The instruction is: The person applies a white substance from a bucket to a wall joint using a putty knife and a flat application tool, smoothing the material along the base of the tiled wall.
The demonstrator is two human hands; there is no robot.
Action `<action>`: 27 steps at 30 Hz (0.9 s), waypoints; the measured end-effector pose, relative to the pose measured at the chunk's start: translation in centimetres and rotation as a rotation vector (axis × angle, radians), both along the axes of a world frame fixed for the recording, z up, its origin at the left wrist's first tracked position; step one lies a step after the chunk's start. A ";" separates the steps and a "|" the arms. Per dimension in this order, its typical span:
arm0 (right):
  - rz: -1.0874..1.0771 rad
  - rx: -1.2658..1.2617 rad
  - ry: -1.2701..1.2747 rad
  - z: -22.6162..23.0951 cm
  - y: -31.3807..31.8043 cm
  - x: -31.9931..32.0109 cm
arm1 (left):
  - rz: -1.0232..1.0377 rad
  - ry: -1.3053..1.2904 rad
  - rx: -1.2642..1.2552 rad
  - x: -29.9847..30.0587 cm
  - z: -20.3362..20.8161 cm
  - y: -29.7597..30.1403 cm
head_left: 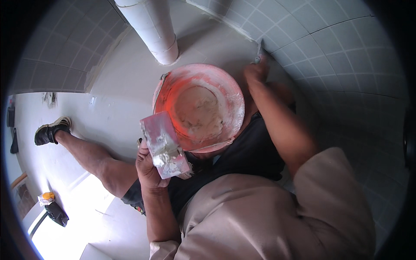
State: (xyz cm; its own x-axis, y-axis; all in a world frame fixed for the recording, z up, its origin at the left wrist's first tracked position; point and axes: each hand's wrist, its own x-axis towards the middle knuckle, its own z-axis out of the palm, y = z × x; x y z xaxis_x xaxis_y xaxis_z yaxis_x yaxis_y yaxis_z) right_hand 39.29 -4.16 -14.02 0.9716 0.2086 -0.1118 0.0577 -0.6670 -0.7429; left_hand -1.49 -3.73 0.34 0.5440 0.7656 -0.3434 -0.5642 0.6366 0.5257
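Note:
My left hand (147, 164) is wrapped round a flat rectangular pinkish board (154, 128), held tilted, with pale wet paste smeared on its lower half. Just beyond it, between my legs, stands a red bucket (232, 93) crusted white, and greyish paste (197, 108) lies in its bottom. My right hand (256, 72) reaches out past the bucket to the far right. Its closed fingers grip a small thin-bladed scraper (260, 48), whose tip is at the joint between floor and tiled wall. The hand is partly blurred, so the handle hardly shows.
A white pipe (151, 32) rises from the floor behind the bucket. Grey tiled walls (320, 47) close in on the right and at the upper left. My shod foot (54, 130) is stretched out to the left. A black bag (56, 214) with something orange lies at the lower left.

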 end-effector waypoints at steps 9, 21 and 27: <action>0.687 0.670 0.755 19.8 -8.8 -10.6 | -0.078 -0.176 -0.164 3.4 0.0 1.1; 1.024 0.456 0.630 19.1 -12.9 -13.1 | 0.003 -0.254 -0.123 3.7 0.7 0.7; 0.959 0.440 0.357 23.4 -13.3 -12.0 | -0.101 -0.132 0.068 3.0 1.5 2.3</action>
State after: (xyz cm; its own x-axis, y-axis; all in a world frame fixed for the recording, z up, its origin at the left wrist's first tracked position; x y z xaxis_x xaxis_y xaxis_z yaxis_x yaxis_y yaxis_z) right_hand 27.25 -17.48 9.35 0.3139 0.9457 -0.0841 0.1439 -0.1350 -0.9803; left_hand 1.47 -1.46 1.88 0.6562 0.7240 -0.2127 -0.5665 0.6588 0.4951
